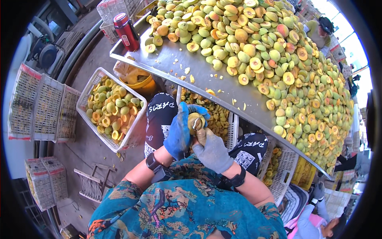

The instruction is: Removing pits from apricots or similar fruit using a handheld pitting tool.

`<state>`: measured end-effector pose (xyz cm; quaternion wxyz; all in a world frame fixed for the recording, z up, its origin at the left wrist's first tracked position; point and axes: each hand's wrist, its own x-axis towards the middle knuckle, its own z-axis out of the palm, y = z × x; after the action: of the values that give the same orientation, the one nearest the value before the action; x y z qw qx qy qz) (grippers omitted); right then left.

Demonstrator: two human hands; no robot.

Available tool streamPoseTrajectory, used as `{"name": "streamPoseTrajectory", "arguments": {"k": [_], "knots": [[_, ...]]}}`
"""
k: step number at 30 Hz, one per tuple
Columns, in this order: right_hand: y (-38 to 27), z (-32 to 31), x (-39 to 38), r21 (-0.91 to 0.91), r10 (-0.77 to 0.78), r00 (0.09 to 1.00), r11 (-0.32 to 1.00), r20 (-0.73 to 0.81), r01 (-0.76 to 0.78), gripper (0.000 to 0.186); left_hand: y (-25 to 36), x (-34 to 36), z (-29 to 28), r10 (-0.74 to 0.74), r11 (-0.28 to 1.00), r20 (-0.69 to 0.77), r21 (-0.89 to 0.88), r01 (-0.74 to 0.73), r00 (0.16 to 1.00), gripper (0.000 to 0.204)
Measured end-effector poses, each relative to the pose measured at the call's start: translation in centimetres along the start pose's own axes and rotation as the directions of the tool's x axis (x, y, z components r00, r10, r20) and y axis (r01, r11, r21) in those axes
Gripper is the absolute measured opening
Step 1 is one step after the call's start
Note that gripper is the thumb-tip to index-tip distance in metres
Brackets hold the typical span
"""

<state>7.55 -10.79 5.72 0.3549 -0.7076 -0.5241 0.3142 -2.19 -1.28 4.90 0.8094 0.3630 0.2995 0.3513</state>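
Observation:
My left hand (181, 131), in a blue glove, is closed around a yellow-green fruit half (195, 122) above my lap. My right hand (211, 153), in a grey glove, grips a small pitting tool (201, 136) with its metal tip at the fruit's cut face. Below my hands a crate of cut fruit pieces (221, 111) sits between my knees. Beyond it a sloping metal table (155, 65) holds a large heap of halved fruits (254, 59). A white crate of hollowed halves (125, 141) stands to my left.
A red thermos (126, 32) stands on the table's left corner, near a yellow bucket (133, 84). Stacked crates (41, 101) and a folding stool (91, 183) are on the left floor. Co-workers (320, 34) (318, 223) are at the right, beside more crates (284, 177).

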Motion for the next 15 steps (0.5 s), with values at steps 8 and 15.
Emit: {"name": "streamPoseTrajectory", "arguments": {"k": [8, 15], "knots": [[0.8, 0.2, -0.2, 0.009, 0.052, 0.998, 0.999, 0.045, -0.052, 0.025, -0.7, -0.3, -0.8, -0.004, 0.995, 0.056, 0.095, -0.002, 0.998, 0.06], [0.4, 0.6, 0.0, -0.128, 0.106, 0.994, 0.986, -0.022, -0.108, 0.025, -1.1, -0.5, -1.0, 0.185, 0.929, 0.117, 0.302, -0.212, 0.976, 0.055]]}}
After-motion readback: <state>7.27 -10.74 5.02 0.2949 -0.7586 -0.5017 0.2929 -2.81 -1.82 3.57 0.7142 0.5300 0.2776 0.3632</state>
